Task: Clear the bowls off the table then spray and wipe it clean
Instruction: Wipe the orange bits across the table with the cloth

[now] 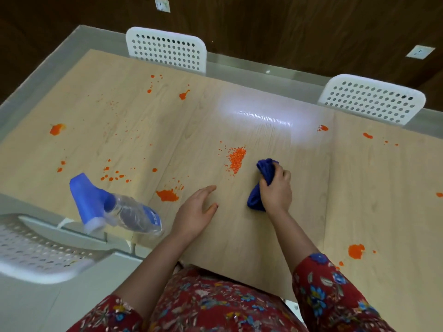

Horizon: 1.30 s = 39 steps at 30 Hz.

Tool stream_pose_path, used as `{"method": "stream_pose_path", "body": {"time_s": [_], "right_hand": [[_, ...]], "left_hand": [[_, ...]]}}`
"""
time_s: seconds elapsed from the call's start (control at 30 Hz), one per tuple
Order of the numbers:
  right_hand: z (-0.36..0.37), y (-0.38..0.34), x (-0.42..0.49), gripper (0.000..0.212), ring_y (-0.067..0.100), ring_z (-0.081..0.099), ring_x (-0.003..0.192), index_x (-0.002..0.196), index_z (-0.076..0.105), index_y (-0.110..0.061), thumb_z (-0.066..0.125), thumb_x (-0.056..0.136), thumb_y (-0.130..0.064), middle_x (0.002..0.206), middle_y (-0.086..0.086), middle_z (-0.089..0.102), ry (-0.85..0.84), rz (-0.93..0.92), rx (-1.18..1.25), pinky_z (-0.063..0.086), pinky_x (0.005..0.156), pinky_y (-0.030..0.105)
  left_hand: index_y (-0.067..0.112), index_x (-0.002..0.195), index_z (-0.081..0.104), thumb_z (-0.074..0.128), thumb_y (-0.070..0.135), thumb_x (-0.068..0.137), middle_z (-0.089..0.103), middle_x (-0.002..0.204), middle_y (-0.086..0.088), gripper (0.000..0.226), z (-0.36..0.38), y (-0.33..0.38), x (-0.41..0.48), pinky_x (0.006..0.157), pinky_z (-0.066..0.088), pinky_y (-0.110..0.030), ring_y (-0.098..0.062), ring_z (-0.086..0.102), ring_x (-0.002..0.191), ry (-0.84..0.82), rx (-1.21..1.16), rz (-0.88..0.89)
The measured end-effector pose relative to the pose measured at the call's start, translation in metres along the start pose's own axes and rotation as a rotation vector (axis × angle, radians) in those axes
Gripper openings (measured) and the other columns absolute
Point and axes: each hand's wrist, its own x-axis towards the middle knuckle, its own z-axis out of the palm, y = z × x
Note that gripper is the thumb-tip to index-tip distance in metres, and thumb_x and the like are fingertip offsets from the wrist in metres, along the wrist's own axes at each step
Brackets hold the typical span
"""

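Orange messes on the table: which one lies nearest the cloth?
The heap of loose orange grains, just left of the blue cloth gripped by the right hand. The others are flat splats farther off.

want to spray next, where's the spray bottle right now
In the head view the spray bottle is at the near left edge of the table, just left of the left hand and close to an orange splat.

The table top (239,236) was finished in smooth, light wood grain, glossy under glare. The spray bottle (134,214) was formed of clear plastic with a blue plastic head. The cloth (265,170) was of soft, matt fabric.
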Motion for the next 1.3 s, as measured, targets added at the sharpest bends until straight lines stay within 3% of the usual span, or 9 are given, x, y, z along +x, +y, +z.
{"method": "stream_pose_path", "body": {"time_s": [0.13, 0.23, 0.37, 0.5, 0.63, 0.73, 0.93, 1.03, 1.3], "right_hand": [[-0.010, -0.009, -0.002, 0.065, 0.032, 0.038, 0.129, 0.148, 0.029, -0.023, 0.049, 0.093, -0.051, 0.147, 0.010, 0.034, -0.013, -0.126, -0.270, 0.039, 0.100, 0.045], [-0.016, -0.018, -0.024, 0.054, 0.030, 0.040, 0.127, 0.144, 0.039, -0.021, 0.052, 0.094, -0.041, 0.143, 0.008, 0.041, -0.032, -0.293, -0.163, 0.036, 0.103, 0.042], [0.000, -0.048, -0.078, 0.047, 0.011, 0.048, 0.119, 0.138, 0.046, -0.026, 0.058, 0.093, -0.033, 0.130, -0.005, 0.054, -0.436, -0.561, 0.099, 0.043, 0.098, 0.033], [0.029, -0.091, -0.125, 0.072, 0.006, 0.040, 0.131, 0.147, 0.035, -0.025, 0.069, 0.084, -0.039, 0.146, -0.006, 0.043, -0.739, -0.744, 0.213, 0.038, 0.107, 0.028], [0.045, -0.126, -0.150, 0.083, 0.000, 0.039, 0.131, 0.148, 0.029, -0.028, 0.068, 0.079, -0.054, 0.146, -0.013, 0.039, -0.832, -0.749, 0.266, 0.038, 0.100, 0.021], [0.049, -0.138, -0.161, 0.071, -0.015, 0.043, 0.105, 0.139, 0.039, -0.035, 0.058, 0.074, -0.057, 0.122, -0.028, 0.046, -0.779, -0.709, 0.332, 0.037, 0.081, 0.004], [0.066, -0.140, -0.180, 0.031, -0.011, 0.054, 0.063, 0.092, 0.052, -0.044, 0.070, 0.071, -0.030, 0.072, -0.039, 0.055, -0.498, -0.514, 0.253, 0.033, 0.051, 0.010], [0.070, -0.140, -0.185, 0.022, -0.002, 0.052, 0.054, 0.069, 0.043, -0.039, 0.064, 0.066, -0.041, 0.057, -0.022, 0.055, -0.373, -0.433, 0.272, 0.029, 0.049, 0.014], [0.015, -0.102, -0.153, 0.048, 0.002, 0.066, 0.076, 0.107, 0.062, -0.035, 0.071, 0.060, -0.029, 0.080, -0.021, 0.068, 0.069, -0.090, 0.477, 0.054, 0.070, 0.029]], "left_hand": [[0.028, 0.129, 0.058, 0.061, 0.024, 0.093, 0.062, 0.123, 0.018, 0.036, -0.010, -0.006, -0.039, 0.095, 0.045, -0.014, 0.006, 0.055, 0.114, -0.007, -0.204, 0.014], [0.026, 0.121, 0.065, 0.062, 0.023, 0.093, 0.068, 0.110, 0.020, 0.028, -0.025, -0.023, -0.073, 0.092, 0.045, -0.012, 0.008, 0.060, 0.104, -0.003, -0.213, -0.016], [0.027, 0.117, 0.067, 0.061, 0.022, 0.093, 0.069, 0.103, 0.023, 0.025, -0.041, -0.054, -0.105, 0.087, 0.047, -0.012, 0.009, 0.061, 0.099, 0.080, -0.192, -0.157], [0.030, 0.112, 0.069, 0.060, 0.027, 0.093, 0.071, 0.103, 0.019, 0.021, -0.055, -0.081, -0.121, 0.086, 0.052, -0.026, 0.006, 0.064, 0.094, 0.149, -0.095, -0.283], [0.025, 0.109, 0.071, 0.059, 0.026, 0.093, 0.072, 0.100, 0.013, 0.019, -0.080, -0.098, -0.123, 0.074, 0.048, -0.020, -0.001, 0.065, 0.092, 0.330, -0.041, -0.338], [0.024, 0.109, 0.070, 0.059, 0.023, 0.094, 0.071, 0.099, 0.014, 0.019, -0.097, -0.106, -0.111, 0.070, 0.043, -0.015, 0.001, 0.064, 0.089, 0.358, -0.032, -0.296], [0.026, 0.108, 0.070, 0.059, 0.031, 0.093, 0.071, 0.098, 0.016, 0.019, -0.128, -0.125, -0.075, 0.075, 0.052, -0.025, 0.002, 0.065, 0.088, 0.264, -0.088, -0.210], [0.027, 0.106, 0.071, 0.060, 0.031, 0.093, 0.072, 0.096, 0.015, 0.018, -0.134, -0.123, -0.055, 0.076, 0.053, -0.028, 0.000, 0.066, 0.087, 0.195, -0.085, -0.135], [0.030, 0.106, 0.070, 0.061, 0.028, 0.092, 0.070, 0.094, 0.019, 0.017, -0.124, -0.083, -0.008, 0.070, 0.046, -0.015, 0.007, 0.062, 0.083, 0.002, -0.081, 0.069]]}}
